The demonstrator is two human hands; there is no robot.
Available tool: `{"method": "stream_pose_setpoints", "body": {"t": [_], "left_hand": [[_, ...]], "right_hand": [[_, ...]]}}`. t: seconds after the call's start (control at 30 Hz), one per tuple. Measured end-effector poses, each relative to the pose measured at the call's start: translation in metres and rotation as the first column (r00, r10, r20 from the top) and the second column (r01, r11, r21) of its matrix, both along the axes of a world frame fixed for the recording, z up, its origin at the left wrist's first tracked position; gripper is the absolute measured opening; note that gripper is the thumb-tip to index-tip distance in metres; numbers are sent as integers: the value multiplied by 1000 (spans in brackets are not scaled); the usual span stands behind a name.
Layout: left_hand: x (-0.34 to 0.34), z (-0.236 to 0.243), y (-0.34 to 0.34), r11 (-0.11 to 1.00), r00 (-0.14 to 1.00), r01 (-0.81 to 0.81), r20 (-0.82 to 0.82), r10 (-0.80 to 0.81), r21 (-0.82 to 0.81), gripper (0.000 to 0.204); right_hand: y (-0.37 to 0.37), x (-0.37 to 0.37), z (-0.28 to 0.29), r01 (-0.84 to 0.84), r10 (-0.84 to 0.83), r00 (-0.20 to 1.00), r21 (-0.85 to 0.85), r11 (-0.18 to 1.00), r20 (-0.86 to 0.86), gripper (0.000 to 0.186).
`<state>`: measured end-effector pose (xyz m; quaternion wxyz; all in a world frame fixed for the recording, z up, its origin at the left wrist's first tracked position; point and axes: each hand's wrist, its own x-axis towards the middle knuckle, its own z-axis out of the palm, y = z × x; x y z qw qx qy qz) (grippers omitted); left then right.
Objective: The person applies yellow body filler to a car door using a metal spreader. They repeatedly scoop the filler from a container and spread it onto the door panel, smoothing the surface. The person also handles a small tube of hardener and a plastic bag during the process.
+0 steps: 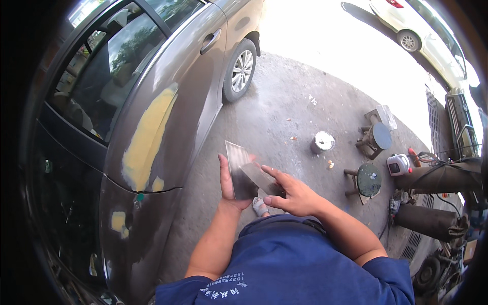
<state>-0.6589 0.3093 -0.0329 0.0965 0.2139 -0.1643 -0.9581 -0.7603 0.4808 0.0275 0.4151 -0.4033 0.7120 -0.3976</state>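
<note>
In front of my body, my left hand [230, 199] is closed round a flat, greyish rectangular plate [238, 165], with the thumb along its left edge. My right hand [295, 194] grips a thin, flat putty scraper [261, 179] between thumb and fingers. The scraper overlaps the plate's face, and whether they touch I cannot tell. To my left stands a brown car [195, 96]. A long patch of yellow filler [148, 140] covers part of its door, and a smaller yellow patch [119, 222] lies nearer to me on the panel.
A round can [323, 142] stands on the concrete floor to the right. Beyond it are a blue-topped stool [381, 136], a green-topped stool [369, 179] and a white jug [399, 165]. Dark cylinders [432, 222] and cables lie at the right. A white car [422, 38] is parked outside.
</note>
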Motion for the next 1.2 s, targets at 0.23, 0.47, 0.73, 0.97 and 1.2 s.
{"method": "stream_pose_setpoints", "body": {"t": [0.23,0.47,0.73,0.97,1.2], "left_hand": [[-8,29,-7,950,965,-260,-5,263,-171,59],[-20,25,-2,926,937,-349,-72,342,-140,51],[-25,36,3,850,881,-473,-96,464,-231,50],[-17,45,0,897,939,-344,-131,319,-278,56],[-7,39,-8,977,926,-205,-333,177,-52,66]], "right_hand": [[19,-3,-15,188,-118,905,-135,973,408,63],[1,39,3,-41,-95,886,-279,959,-455,55],[-5,46,4,-90,-89,737,-229,969,-670,57],[1,-1,-4,189,-306,794,-265,946,-526,54],[18,-21,-13,460,-556,822,-432,776,-123,50]]}}
